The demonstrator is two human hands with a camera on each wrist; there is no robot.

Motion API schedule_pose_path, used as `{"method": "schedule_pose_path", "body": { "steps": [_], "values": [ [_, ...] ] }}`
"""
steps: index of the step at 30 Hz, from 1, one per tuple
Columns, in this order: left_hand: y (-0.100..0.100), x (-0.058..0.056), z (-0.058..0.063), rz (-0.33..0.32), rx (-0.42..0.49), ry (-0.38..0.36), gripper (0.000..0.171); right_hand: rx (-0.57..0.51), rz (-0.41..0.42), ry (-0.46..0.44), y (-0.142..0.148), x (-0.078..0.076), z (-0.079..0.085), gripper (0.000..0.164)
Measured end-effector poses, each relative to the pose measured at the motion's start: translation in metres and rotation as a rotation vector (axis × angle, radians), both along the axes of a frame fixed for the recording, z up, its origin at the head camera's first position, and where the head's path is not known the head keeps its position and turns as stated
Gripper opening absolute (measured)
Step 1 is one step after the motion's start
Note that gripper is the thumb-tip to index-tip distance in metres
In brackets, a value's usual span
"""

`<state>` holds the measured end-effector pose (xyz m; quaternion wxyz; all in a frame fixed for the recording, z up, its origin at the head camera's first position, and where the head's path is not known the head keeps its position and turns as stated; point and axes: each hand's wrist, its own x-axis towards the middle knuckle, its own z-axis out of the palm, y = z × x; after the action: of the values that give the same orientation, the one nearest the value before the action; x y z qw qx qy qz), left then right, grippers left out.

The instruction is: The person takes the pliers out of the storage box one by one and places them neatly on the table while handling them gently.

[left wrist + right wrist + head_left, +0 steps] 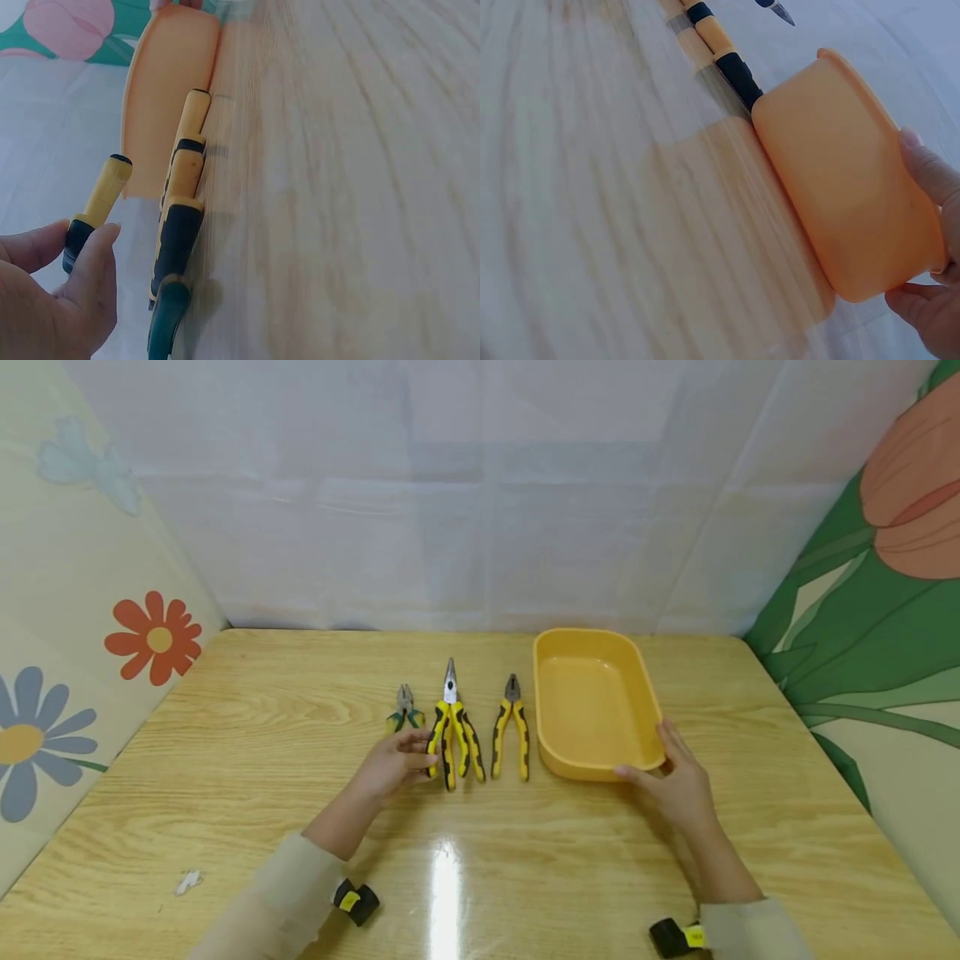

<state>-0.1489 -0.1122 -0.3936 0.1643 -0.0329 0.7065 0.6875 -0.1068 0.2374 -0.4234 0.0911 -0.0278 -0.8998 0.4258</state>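
My left hand point(393, 764) pinches one yellow-and-black handle of the long-nose pliers point(451, 683), with thumb and fingertips. In the left wrist view this handle point(109, 187) stands raised off the table. Another pair of yellow-and-black pliers point(476, 756) lies beneath, its head mostly hidden. Left of these, green-handled pliers point(405, 697) lie partly behind my left hand. Combination pliers point(513, 690) with yellow-and-black handles rest to the right. My right hand point(686, 785) grips the near right corner of a yellow plastic basin point(592, 771), thumb at the rim point(862, 86) and fingers low on the outside.
The wooden table point(480, 852) runs back to a white sheet point(480, 527). A small white scrap point(189, 882) lies at the front left. Painted panels with flowers flank both sides. Black straps point(358, 903) are on my wrists.
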Motion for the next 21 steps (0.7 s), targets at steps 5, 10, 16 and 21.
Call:
{"method": "schedule_pose_path", "body": {
  "steps": [5, 10, 16, 21],
  "values": [
    [-0.008, 0.002, -0.001, 0.024, -0.007, 0.006, 0.042, -0.004, 0.0, -0.005, 0.0, 0.0, 0.0, 0.091],
    [-0.016, 0.005, -0.001, 0.05, -0.013, -0.01, 0.045, 0.0, 0.002, -0.02, 0.0, 0.0, 0.001, 0.092],
    [-0.024, 0.006, 0.0, 0.083, 0.002, -0.007, 0.045, -0.008, -0.001, -0.025, 0.0, 0.001, 0.002, 0.092],
    [-0.031, 0.007, 0.0, 0.092, -0.009, 0.002, 0.043, -0.018, 0.001, -0.029, 0.0, 0.001, 0.003, 0.092]
  ]
}}
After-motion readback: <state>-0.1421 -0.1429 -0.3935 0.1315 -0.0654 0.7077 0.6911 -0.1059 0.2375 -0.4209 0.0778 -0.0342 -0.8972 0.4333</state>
